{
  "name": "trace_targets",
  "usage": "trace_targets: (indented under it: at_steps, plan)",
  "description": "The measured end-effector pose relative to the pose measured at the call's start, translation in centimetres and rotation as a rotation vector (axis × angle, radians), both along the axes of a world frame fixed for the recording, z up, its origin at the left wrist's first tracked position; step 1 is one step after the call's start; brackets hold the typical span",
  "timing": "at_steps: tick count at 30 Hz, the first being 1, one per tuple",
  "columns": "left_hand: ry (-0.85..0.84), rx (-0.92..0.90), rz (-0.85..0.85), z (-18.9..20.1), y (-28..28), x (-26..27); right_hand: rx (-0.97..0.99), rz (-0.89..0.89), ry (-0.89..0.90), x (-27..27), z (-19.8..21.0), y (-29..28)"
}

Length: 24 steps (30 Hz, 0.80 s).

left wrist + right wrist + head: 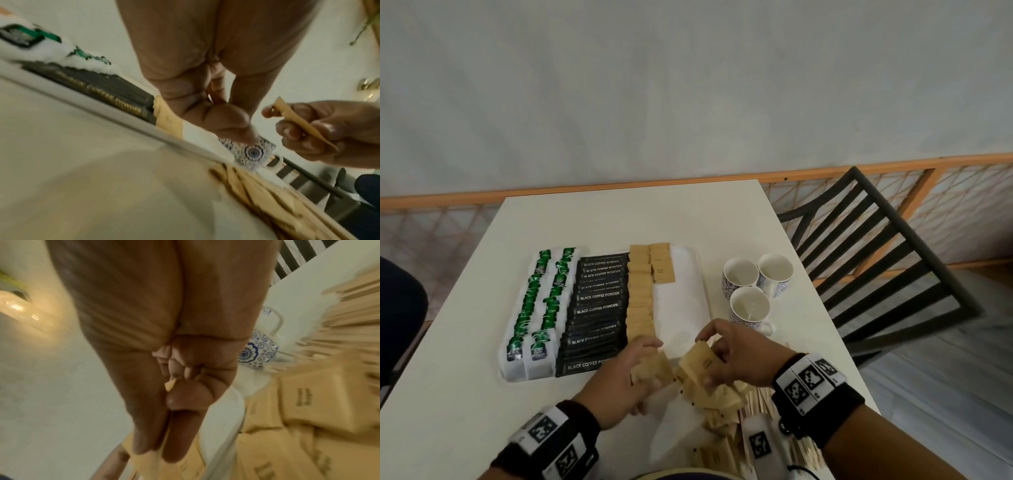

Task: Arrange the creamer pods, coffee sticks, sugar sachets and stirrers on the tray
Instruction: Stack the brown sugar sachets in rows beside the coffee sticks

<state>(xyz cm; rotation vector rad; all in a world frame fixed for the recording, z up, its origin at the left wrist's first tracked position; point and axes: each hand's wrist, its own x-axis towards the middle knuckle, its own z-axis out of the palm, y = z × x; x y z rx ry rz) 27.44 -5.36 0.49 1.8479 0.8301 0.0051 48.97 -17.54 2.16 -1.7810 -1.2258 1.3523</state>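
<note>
Head view: my right hand [736, 356] pinches a sugar sachet [700, 359], my left hand [626, 371] grips another sachet [654, 368]. The tray [681, 308]'s bare strip lies straight ahead, nearer my right grip.

Black coffee sticks [596, 310] on tray [690, 274]: white print "BLACK COFFEE POWDER", repeated down column; nearest stick cut off by hand, reads "BLACK COFFEE POW". Same sticks in left wrist view [107, 92]: gold lettering, blurred, "COFFEE POWDER" just legible. Creamer pods [541, 308]: green-and-white lids with dark label, text too small to read. Brown sugar sachets [663, 270]: small dark print, illegible. Wristbands [810, 378]: black-and-white square marker codes, tiny unreadable digits beside them.
</note>
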Motion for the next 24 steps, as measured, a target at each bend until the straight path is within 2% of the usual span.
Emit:
trace_targets:
  at_steps: [3,7,9,13,15,17,19,20,22,24]
  plan:
    - [-0.069,0.027,0.054,1.3,0.8,0.5,0.027,-0.013,0.061,-0.4,0.5,1.1]
    - [-0.168,-0.031,0.144,3.1,1.7,1.6,0.050,0.023,0.048,-1.1,1.1,2.9]
    - [-0.167,-0.004,0.163,3.4,2.1,2.1,0.064,0.028,0.040,-1.3,1.3,4.0]
    - [-0.135,0.089,0.237,2.5,3.5,2.7,0.141,-0.062,-0.121,-1.4,1.5,6.0]
    - [-0.133,0.060,0.321,1.9,4.3,3.1,0.164,-0.219,0.004,-1.6,1.0,7.0]
    - [-0.157,0.024,0.403,1.4,4.9,3.8,0.124,-0.385,0.298,-1.9,0.3,8.0]
    - [-0.153,0.017,0.429,0.9,5.5,4.6,0.073,-0.467,0.536,-2.1,-0.5,9.4]
    - [-0.144,0.019,0.433,0.7,5.8,5.0,0.057,-0.487,0.580,-1.9,-1.1,10.2]
    - [-0.130,0.022,0.445,0.3,6.8,5.6,0.054,-0.530,0.558,-1.3,-1.9,11.9]
    - [-0.105,0.042,0.448,-0.1,7.9,5.9,0.063,-0.554,0.333,-0.2,-3.0,13.6]
